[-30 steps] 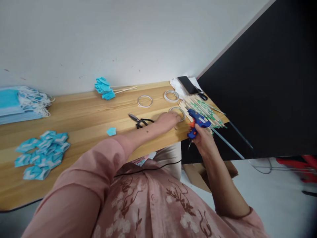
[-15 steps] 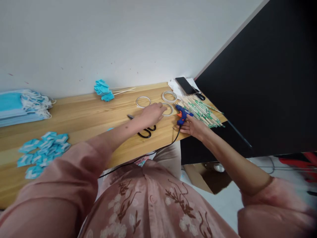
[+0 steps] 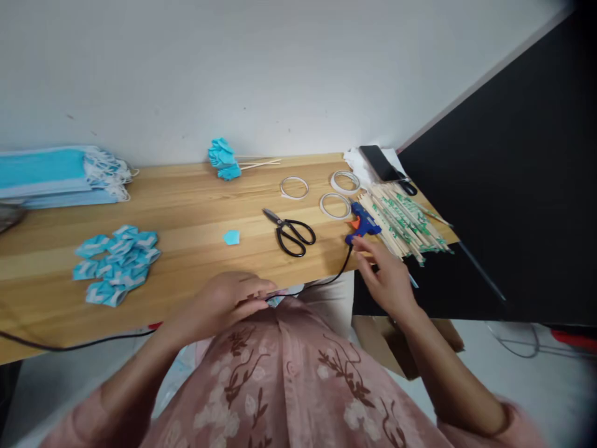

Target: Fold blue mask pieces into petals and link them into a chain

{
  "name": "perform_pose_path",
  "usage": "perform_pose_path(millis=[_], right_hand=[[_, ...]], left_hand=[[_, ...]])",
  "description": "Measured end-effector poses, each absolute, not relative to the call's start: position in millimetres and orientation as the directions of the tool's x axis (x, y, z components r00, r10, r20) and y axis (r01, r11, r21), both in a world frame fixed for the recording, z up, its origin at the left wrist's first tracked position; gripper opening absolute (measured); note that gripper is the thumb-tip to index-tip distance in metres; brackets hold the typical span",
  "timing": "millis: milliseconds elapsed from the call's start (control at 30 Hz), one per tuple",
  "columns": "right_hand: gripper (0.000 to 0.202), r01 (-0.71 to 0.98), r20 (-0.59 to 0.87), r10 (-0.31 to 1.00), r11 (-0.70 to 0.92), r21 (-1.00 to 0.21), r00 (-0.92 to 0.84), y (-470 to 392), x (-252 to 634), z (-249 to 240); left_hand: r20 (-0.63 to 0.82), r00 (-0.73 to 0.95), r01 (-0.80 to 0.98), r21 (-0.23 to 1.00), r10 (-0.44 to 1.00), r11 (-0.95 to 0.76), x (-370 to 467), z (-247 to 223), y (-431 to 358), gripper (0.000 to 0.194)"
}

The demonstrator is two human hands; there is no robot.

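At table edge (image 3: 318,272), L hand (image 3: 228,300): pinching cord (image 3: 346,264).
R hand (image 3: 390,283): fingers apart nr glue gun (image 3: 366,225).
Cord: prob. repositioning; needs slack.

Has a plain, pale grey wall (image 3: 280,74) rising behind the wooden table (image 3: 181,202), marked low down with a few small, faint specks. Brightens softly toward the middle of that wall and darkens toward the upper corners, under even, diffuse light. Shows light brown, streaky grain along the tabletop, with its far edge beside the wall. Turns to a large, matte black panel (image 3: 522,186) on the right, meeting the wall along a slanting, paler strip (image 3: 499,68). Reveals pale, bluish-white floor (image 3: 485,373) below, with an open brown cardboard box (image 3: 375,333) near the panel's lower edge and, farther right, thin cord (image 3: 517,356) and something red (image 3: 573,339), too blurred to identify.
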State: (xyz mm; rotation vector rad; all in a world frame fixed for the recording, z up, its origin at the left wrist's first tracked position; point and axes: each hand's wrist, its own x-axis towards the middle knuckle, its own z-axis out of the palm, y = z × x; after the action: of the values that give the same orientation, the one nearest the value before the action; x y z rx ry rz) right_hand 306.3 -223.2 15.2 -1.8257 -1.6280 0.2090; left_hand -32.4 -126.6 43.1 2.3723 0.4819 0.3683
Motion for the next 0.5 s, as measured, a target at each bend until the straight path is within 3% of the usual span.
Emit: perform_pose_path(millis=[67,167,267,333,500], right_hand=[[0.033,0.906,0.366,0.931,0.172,-0.388,-0.02,-212.2,287.1,16.6],[0.034,0.911,0.365,0.903,0.33,-0.246,-0.228,-182.2,271.6,19.6],[0.035,0.922,0.372,0.89,0.345,-0.174,-0.262,-138.9,276.5,21.7],[0.038,0.955,0.306,0.926,0.267,-0.128,-0.219,-107.4,285.1,22.4],[0.048,0.969,0.167,0.955,0.241,0.048,-0.245,-47.1,287.2,20.8]], left_hand=[[0.196,0.795,0.288,0.712,0.575,-0.64,-42.7,23.7,-134.1,0.02],[0.287,0.637,0.342,0.727,0.716,-0.596,-54.0,-1.3,-143.1,0.018],[0.358,0.462,0.409,0.726,0.811,-0.553,-60.4,-20.9,-146.8,0.021],[0.366,0.389,0.427,0.741,0.845,-0.518,-61.8,-29.8,-147.2,0.021],[0.4,0.347,0.432,0.734,0.848,-0.523,-59.7,-37.5,-146.9,0.02]])
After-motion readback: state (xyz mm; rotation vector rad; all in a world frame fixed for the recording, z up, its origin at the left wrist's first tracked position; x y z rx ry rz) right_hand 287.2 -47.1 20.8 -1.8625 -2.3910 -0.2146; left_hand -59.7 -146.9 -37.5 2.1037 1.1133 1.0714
